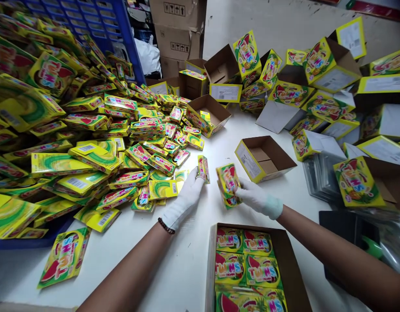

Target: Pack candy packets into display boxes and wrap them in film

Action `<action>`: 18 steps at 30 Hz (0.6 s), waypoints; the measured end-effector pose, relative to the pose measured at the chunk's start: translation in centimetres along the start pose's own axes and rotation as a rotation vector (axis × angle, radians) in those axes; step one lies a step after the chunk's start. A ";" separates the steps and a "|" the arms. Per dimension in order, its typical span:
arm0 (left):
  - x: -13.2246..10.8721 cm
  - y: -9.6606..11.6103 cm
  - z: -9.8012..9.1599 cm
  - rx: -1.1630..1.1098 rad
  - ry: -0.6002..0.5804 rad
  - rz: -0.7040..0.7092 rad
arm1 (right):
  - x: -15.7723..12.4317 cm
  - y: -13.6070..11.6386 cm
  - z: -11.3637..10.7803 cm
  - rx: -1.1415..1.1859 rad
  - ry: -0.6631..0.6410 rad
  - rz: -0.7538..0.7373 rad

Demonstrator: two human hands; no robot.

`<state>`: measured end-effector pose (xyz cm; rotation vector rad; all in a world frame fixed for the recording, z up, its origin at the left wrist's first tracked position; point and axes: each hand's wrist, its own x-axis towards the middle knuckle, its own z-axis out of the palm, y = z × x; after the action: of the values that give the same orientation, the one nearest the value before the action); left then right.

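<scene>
Fingers of the white-gloved left hand (184, 200) are closed in a pinch on one small, flat, yellow-and-green printed cardboard packet (203, 168). The packet is held upright on its edge at the fingertips, just above the white table top (174, 268). The left forearm runs up from the lower edge of the view. The wrist is nearly straight and the back of the hand faces up. A dark beaded bracelet (166, 226) sits on the wrist below the glove cuff.

The white-gloved right hand (259, 198) is curled round a small stack of like packets (228, 185). Its fingers are pressed together against the stack's right side; the thumb's position cannot be determined. The stack is tilted, with its printed face toward the camera. The right forearm enters from the lower right corner and points left, toward the other hand.

The single packet and the stack are near each other but apart, with a narrow gap between them. Both are held over the table, between the loose heap of packets (89, 143) on the left and an open, empty yellow-sided cardboard box (248, 162) just to the right.

Directly below the hands stands an open brown cardboard carton (294, 264), holding packets laid flat in rows, faces up. Further open yellow boxes (330, 65) are piled at the far right. A blue plastic crate (89, 17) stands behind the heap.
</scene>
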<state>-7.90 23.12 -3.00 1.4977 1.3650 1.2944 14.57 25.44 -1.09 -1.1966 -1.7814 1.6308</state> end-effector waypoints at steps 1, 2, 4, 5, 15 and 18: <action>-0.6 0.4 0.3 -0.051 -0.037 0.046 | 0.1 -0.3 0.4 0.215 -0.020 0.010; -1.1 0.7 0.8 -0.067 -0.084 0.098 | 0.2 -0.5 1.0 0.391 -0.041 0.011; -2.1 1.0 2.0 -0.100 -0.119 0.145 | 0.7 -1.0 2.2 0.594 -0.064 0.025; -2.5 1.0 2.6 -0.105 -0.111 0.119 | 0.9 -1.2 2.7 0.626 -0.052 0.044; -0.1 0.1 -4.9 0.997 -0.121 0.088 | 1.1 -1.6 -0.1 -0.439 0.213 0.096; 1.2 0.0 -6.3 1.057 -0.252 0.069 | 1.7 -1.1 0.3 -0.211 0.056 0.227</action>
<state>-14.04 23.59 -1.30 2.2832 1.9434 0.3189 13.10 26.76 -0.50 -1.5742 -1.8756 1.5394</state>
